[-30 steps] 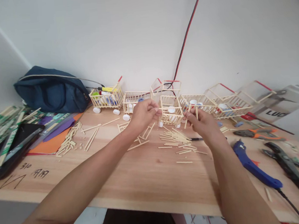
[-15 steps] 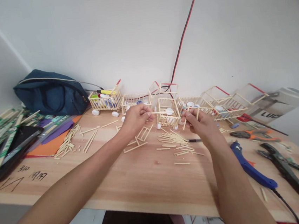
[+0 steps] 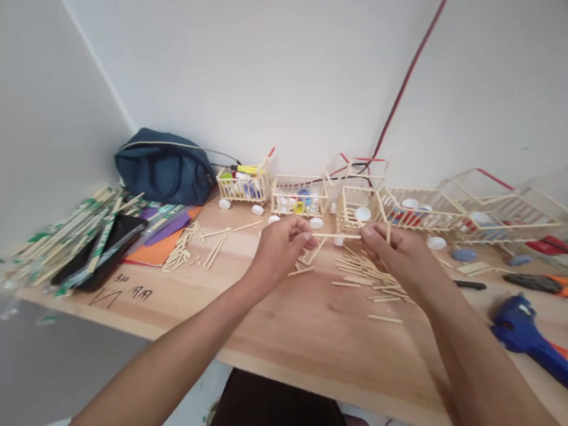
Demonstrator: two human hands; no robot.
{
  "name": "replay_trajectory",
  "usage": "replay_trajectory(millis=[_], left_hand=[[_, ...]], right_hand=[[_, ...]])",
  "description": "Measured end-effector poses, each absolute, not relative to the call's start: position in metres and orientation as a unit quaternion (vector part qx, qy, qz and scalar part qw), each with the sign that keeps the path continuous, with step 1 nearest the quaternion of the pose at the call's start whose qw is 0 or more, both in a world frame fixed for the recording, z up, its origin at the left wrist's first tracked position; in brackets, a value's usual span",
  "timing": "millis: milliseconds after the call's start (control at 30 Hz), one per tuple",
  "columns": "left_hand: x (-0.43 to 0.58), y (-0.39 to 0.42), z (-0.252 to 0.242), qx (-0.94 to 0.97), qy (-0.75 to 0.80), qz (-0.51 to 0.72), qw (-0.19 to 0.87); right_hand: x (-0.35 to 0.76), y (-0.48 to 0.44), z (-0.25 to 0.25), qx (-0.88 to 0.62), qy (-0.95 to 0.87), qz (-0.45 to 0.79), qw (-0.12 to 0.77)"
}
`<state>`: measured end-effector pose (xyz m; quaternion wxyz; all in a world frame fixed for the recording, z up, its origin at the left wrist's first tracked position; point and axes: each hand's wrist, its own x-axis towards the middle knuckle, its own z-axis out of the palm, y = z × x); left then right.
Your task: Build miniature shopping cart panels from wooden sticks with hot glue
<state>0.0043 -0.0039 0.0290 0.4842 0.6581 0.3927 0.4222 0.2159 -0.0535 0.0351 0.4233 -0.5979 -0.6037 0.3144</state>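
A thin wooden stick (image 3: 337, 236) stretches between my two hands above the table. My left hand (image 3: 284, 243) pinches its left end between thumb and fingers. At the stick's other end, my right hand (image 3: 395, 246) is closed, with short wooden sticks (image 3: 388, 232) poking up between its fingers; whether they are joined is unclear. Behind my hands stands a small basket cart (image 3: 363, 214) built of sticks, with a white cap inside. A small stick frame (image 3: 313, 256) lies partly hidden behind my left hand. Loose cut sticks (image 3: 371, 278) are heaped below my right hand.
More stick carts (image 3: 245, 186) with bottle-cap wheels line the wall. A blue pouch (image 3: 164, 167), bundled sticks (image 3: 77, 226) and a black tray (image 3: 130, 231) occupy the left. On the right lie a blue glue gun (image 3: 537, 342) and orange-handled pliers (image 3: 556, 282).
The view has swung left, so the table things shift rightward. My hands have drawn closer together, and the stick from my left hand now reaches my right fingers.
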Motion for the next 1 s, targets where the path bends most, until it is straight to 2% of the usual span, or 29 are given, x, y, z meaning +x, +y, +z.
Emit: replay_trajectory(millis=[133,333,433,533,600,767,900,1000], left_hand=[[-0.007,-0.014,0.021,0.643,0.428,0.414,0.481],[-0.026,-0.031,0.010,0.667,0.432,0.395,0.460],[-0.054,-0.031,0.011,0.686,0.478,0.389,0.387],[-0.095,-0.024,0.018,0.697,0.555,0.391,0.231],[-0.121,-0.019,0.021,0.703,0.593,0.354,0.167],[-0.141,-0.014,0.016,0.746,0.627,0.208,0.087],[-0.131,-0.016,0.010,0.752,0.637,0.164,0.043],[-0.128,-0.015,0.012,0.755,0.636,0.152,0.049]], right_hand=[[0.209,-0.055,0.034,-0.594,-0.630,0.316,0.388],[0.193,-0.054,0.033,-0.590,-0.703,0.240,0.317],[0.190,-0.053,0.031,-0.586,-0.717,0.225,0.305],[0.191,-0.052,0.030,-0.596,-0.713,0.221,0.298],[0.193,-0.052,0.029,-0.600,-0.710,0.218,0.297],[0.192,-0.049,0.025,-0.592,-0.720,0.201,0.301],[0.193,-0.047,0.021,-0.590,-0.726,0.193,0.297],[0.194,-0.047,0.020,-0.596,-0.724,0.188,0.293]])
